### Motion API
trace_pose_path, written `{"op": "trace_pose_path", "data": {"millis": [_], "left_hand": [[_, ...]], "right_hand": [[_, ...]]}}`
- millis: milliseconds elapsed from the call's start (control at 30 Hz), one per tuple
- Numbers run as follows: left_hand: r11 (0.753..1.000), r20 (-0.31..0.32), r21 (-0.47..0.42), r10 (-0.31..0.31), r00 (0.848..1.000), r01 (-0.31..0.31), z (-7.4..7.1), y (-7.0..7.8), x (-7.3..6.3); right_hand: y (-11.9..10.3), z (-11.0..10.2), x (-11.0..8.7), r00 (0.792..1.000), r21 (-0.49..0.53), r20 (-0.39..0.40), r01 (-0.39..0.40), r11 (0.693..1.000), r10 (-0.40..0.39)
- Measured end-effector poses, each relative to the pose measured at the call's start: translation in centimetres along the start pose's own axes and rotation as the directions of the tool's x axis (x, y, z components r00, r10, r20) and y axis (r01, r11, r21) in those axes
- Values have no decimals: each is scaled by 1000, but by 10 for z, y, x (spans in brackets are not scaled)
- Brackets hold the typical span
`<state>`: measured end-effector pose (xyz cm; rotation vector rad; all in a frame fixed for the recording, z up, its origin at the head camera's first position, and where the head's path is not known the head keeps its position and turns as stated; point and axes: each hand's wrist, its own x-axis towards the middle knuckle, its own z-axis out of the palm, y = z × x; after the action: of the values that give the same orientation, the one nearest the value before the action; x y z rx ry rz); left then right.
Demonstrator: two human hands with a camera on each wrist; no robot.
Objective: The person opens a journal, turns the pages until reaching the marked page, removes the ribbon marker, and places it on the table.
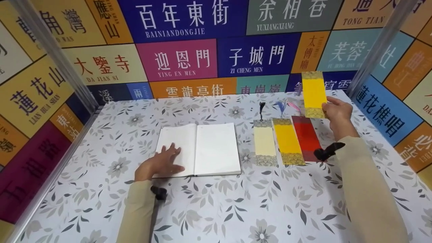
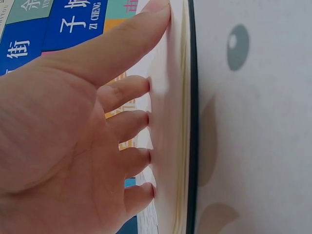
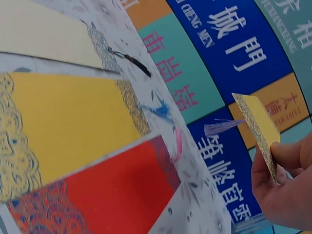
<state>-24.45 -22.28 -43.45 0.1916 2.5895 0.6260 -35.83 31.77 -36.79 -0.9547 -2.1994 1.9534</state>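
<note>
An open book with blank-looking pages lies on the table. My left hand rests spread on its left page, fingertips and thumb pressing the paper; the left wrist view shows the page edges beside the thumb. My right hand pinches a yellow bookmark by its lower right edge, raised above the table. In the right wrist view a purple tassel hangs from it. Below lie a cream bookmark, another yellow bookmark and a red bookmark in a row.
The table has a white cover with grey flowers and leaves. Panels with printed place names stand along the back and both sides. A clear upright post stands at the back left. Tassels stretch behind the bookmarks.
</note>
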Motion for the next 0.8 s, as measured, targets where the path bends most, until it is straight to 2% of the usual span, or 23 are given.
{"op": "trace_pose_path", "data": {"millis": [100, 200, 367, 433, 533, 700, 800], "left_hand": [[1000, 5, 2, -9, 1000, 9, -1, 1, 0], [1000, 7, 10, -10, 1000, 10, -1, 2, 0], [999, -3, -31, -6, 1000, 6, -1, 2, -1], [999, -5, -50, -4, 1000, 4, -1, 1, -1], [998, -10, -56, -4, 1000, 4, 0, 0, -1], [998, -18, -64, -5, 1000, 4, 1, -1, -2], [998, -18, -62, -4, 1000, 3, 2, -1, -2]], "right_hand": [[6, -14, 6, 1000, 1, 17, -6, 1000, 6], [13, -29, 9, 998, -48, 57, -11, 999, 14], [23, -47, 10, 992, -18, 121, 25, 1000, -22], [28, -51, 10, 990, 32, 138, 34, 999, -38], [35, -55, 10, 986, 29, 161, 33, 999, -37], [46, -61, 9, 978, -21, 205, 35, 999, -30], [52, -63, 9, 979, -51, 205, 19, 999, -8]]}}
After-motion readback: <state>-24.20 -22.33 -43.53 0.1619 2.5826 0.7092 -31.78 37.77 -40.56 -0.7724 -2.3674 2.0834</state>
